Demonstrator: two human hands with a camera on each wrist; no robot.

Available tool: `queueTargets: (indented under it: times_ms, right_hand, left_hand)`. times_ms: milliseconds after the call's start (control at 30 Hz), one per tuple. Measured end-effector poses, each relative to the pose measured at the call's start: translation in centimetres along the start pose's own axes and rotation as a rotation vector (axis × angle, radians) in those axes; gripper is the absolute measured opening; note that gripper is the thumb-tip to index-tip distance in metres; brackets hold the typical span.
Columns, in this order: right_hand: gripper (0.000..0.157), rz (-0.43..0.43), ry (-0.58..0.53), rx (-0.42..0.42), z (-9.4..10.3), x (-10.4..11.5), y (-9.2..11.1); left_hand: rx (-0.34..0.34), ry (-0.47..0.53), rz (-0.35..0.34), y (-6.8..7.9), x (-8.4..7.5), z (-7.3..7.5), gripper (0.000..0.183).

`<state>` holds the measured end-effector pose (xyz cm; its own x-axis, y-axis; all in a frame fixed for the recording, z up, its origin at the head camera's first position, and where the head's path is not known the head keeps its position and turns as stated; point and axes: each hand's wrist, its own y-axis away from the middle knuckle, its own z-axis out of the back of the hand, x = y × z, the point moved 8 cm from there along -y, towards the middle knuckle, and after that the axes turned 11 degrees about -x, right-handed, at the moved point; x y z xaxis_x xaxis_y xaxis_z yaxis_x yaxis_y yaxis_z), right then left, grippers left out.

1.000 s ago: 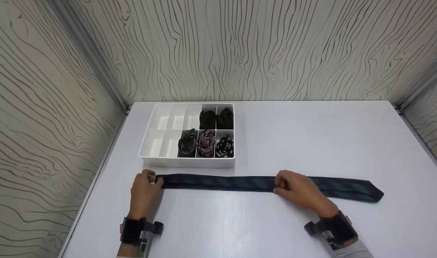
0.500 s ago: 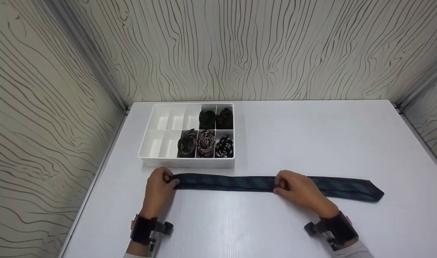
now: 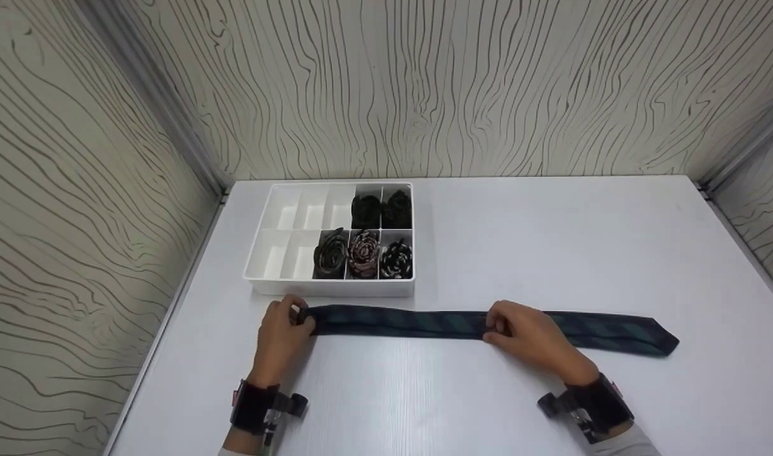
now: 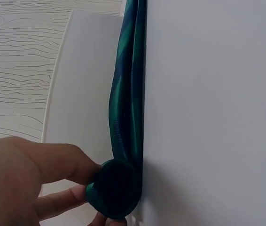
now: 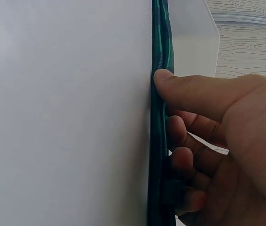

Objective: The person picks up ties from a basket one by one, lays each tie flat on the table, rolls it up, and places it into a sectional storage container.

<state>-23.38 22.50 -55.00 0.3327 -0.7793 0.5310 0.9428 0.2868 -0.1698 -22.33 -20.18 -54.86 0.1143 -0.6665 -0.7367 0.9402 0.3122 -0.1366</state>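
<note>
A dark green and navy striped necktie point(image 3: 393, 322) lies stretched across the white table, its pointed wide end at the right. In the left wrist view its other end is wound into a small roll point(image 4: 116, 188). My left hand point(image 3: 284, 339) pinches that roll between thumb and fingers, just in front of the box. Farther along, my right hand point(image 3: 532, 332) holds the tie near its middle. The right wrist view shows the thumb point(image 5: 184, 89) of that hand on the tie's edge, with curled fingers beside it.
Behind the tie stands a white divided box point(image 3: 332, 288). Several rolled ties, among them a reddish patterned roll point(image 3: 364, 253) and a black and white roll point(image 3: 396, 259), sit in its right compartments. The white table point(image 3: 551, 253) meets wood-grain panels at the back and left.
My left hand has moved right along the tie, and the tie's left end has come with it, shortening the flat part. The right hand has stayed in place.
</note>
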Motion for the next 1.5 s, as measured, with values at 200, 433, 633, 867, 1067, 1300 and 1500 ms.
queueTargets:
  times_ms: [200, 433, 633, 867, 1067, 1300, 1500]
  right_hand:
    - [0.017, -0.003, 0.001, 0.007, -0.1, -0.1, 0.0]
    - [0.018, 0.016, -0.011, -0.014, 0.1, 0.0, 0.1]
    - [0.018, 0.026, -0.013, -0.015, 0.2, 0.1, 0.1]
    - [0.018, -0.006, 0.007, 0.019, 0.4, 0.4, 0.0]
    - [0.014, -0.004, 0.022, 0.077, -0.1, 2.3, -1.3]
    - [0.010, 0.160, -0.069, 0.133, -2.6, 8.4, -3.6]
    - [0.012, 0.307, -0.072, 0.147, -4.9, 14.0, -5.5]
  left_hand:
    - [-0.025, 0.063, -0.044, 0.0, -1.4, -0.8, 0.026]
    - [0.013, 0.052, -0.087, 0.5, -2.6, -2.2, 0.024]
    - [0.027, 0.052, -0.122, 0.8, -2.9, -2.3, 0.009]
    - [0.033, 0.049, -0.152, 0.9, -3.0, -2.5, 0.022]
    - [0.059, 0.061, -0.213, 0.9, -3.3, -2.8, 0.012]
    - [0.214, 0.109, -0.257, 1.1, -3.0, -2.3, 0.028]
    - [0.233, 0.084, -0.309, 1.0, -2.7, -1.8, 0.035]
